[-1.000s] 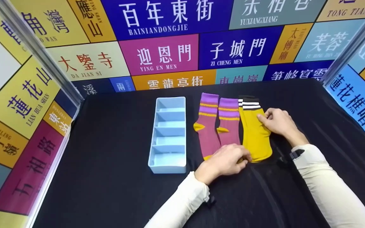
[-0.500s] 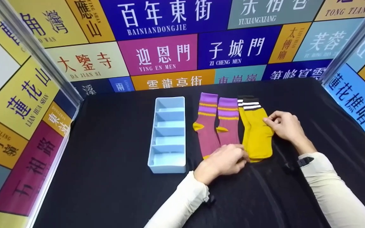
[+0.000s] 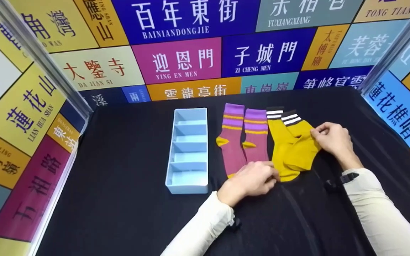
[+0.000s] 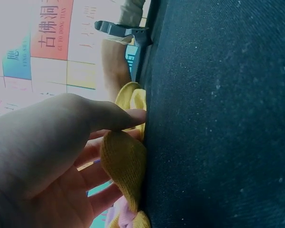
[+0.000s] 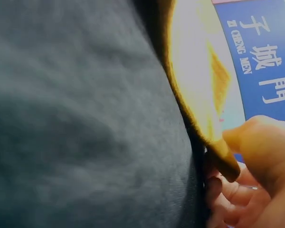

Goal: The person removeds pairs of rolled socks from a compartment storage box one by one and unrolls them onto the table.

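Observation:
Two yellow socks with black-and-white cuffs lie overlapping at the right of a row on the black cloth. My right hand [image 3: 334,138] pinches the heel-side edge of the upper yellow sock [image 3: 303,149], which sits askew over the lower yellow sock [image 3: 279,142]. In the right wrist view, thumb and fingers grip the sock's yellow fabric [image 5: 194,71]. My left hand [image 3: 253,179] pinches the toe end of the lower yellow sock and covers the toe of a pink-and-purple sock [image 3: 256,142]. Left of that lies its mate, another pink-and-purple sock [image 3: 232,142].
A light-blue organizer box [image 3: 189,179] with several compartments stands left of the socks. Black cloth [image 3: 119,170] covers the table. Printed panels [image 3: 183,60] wall off the back and both sides.
My right hand has moved right, pulling the upper yellow sock away from the lower one, so both cuffs now show apart. My left hand has stayed in place.

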A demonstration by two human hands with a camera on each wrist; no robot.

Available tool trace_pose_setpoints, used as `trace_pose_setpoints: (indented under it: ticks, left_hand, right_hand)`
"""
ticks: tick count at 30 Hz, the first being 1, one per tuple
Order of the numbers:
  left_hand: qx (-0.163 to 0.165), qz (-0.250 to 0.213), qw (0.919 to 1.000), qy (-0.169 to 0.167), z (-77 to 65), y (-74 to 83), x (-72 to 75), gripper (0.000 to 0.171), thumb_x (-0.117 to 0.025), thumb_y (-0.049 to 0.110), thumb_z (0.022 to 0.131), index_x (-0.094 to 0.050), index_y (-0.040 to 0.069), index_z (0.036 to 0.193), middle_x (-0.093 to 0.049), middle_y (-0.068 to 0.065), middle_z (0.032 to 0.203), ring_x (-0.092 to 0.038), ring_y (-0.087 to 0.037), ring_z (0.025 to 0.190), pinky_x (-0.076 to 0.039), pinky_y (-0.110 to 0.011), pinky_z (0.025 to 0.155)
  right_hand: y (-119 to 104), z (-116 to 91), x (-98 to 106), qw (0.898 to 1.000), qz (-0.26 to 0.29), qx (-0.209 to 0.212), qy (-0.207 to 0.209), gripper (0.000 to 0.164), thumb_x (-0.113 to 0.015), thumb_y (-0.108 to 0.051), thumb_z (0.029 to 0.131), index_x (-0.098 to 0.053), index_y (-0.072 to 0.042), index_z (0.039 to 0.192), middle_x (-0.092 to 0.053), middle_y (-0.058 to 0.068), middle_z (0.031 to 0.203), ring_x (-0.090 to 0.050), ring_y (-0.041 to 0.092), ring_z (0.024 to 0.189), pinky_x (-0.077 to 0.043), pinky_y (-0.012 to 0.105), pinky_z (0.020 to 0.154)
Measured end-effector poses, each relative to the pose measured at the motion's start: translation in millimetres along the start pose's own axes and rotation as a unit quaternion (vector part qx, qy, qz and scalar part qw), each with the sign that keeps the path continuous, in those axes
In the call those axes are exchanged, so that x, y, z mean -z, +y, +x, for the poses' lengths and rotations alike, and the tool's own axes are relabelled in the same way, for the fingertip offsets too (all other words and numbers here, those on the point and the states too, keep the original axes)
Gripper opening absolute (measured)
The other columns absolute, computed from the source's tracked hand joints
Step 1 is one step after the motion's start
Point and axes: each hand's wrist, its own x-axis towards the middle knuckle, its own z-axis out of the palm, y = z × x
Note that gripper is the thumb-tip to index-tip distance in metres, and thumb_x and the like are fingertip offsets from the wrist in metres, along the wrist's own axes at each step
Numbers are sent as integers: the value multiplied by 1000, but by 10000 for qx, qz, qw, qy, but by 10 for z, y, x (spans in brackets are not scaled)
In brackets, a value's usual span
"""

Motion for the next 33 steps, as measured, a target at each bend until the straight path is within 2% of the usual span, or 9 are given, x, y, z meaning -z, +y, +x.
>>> trace_pose_setpoints:
  ticks: [7, 9, 12, 16, 20, 23, 25, 28, 33]
  left_hand:
    - [56, -44, 10000, -11, 5, -11, -23, 22, -64, 26, 106, -81, 27, 121, -70, 10, 115, -68, -7, 99, -58, -21, 90]
    - [41, -76, 10000, -19, 9, -8, -34, 22, -64, 26, 106, -81, 27, 121, -70, 11, 115, -68, -7, 98, -58, -21, 90]
    - [23, -102, 9999, -9, 13, -2, -49, 22, -64, 27, 106, -81, 27, 120, -70, 11, 115, -67, -6, 97, -58, -21, 89]
    - [-9, -104, 9999, 3, 10, 2, -54, 23, -63, 26, 106, -81, 28, 121, -70, 11, 115, -67, -6, 97, -57, -20, 88]
    - [-28, -113, 9999, 0, 5, 1, -47, 24, -63, 26, 106, -81, 28, 122, -71, 11, 116, -68, -6, 99, -57, -20, 89]
    - [-21, -103, 9999, -1, 3, -1, -37, 24, -63, 26, 106, -81, 28, 122, -71, 11, 117, -68, -6, 100, -57, -20, 90]
    - [-16, -99, 9999, -5, 3, -4, -31, 24, -63, 26, 106, -81, 28, 122, -71, 11, 117, -68, -6, 100, -57, -20, 90]
    - [17, -113, 9999, -20, 0, -13, -24, 24, -63, 26, 107, -81, 28, 122, -70, 11, 116, -67, -6, 100, -56, -20, 90]
    - [74, -173, 9998, -41, -8, -38, -18, 24, -63, 27, 107, -81, 28, 122, -70, 12, 117, -66, -6, 100, -56, -20, 90]
  right_hand:
    - [-143, 162, -93, 9970, 711, 200, -229, 56, -72, -47, 101, -67, -7, 141, -78, 21, 116, -71, 27, 98, -48, 19, 74]
    - [-168, 179, -120, 9963, 778, 207, -311, 52, -75, -42, 101, -69, -8, 139, -77, 22, 118, -68, 26, 100, -47, 19, 75]
    - [-171, 189, -152, 9973, 649, 260, -233, 35, -78, -34, 100, -78, -9, 125, -78, 20, 113, -67, 26, 99, -46, 23, 78]
    - [-138, 179, -169, 9982, 514, 155, 249, 21, -78, -29, 99, -85, -13, 111, -83, 15, 107, -71, 26, 94, -47, 27, 79]
    - [-91, 145, -155, 9967, 566, 67, 586, 24, -76, -31, 100, -85, -14, 114, -83, 15, 110, -67, 12, 88, -46, 23, 79]
    - [-67, 107, -128, 9959, 731, 128, 519, 31, -74, -33, 101, -82, -14, 123, -81, 17, 115, -62, -4, 80, -45, 16, 75]
    - [-63, 69, -105, 9957, 805, 176, 418, 37, -73, -35, 101, -78, -13, 130, -80, 18, 117, -61, -7, 77, -44, 12, 72]
    - [-65, -7, -67, 9968, 722, 178, 283, 49, -71, -39, 101, -70, -9, 140, -77, 20, 116, -67, 5, 83, -46, 15, 74]
    - [-66, -173, -13, 9993, 335, 50, -164, 71, -65, -51, 104, -55, 1, 151, -72, 25, 111, -68, 36, 95, -48, 37, 79]
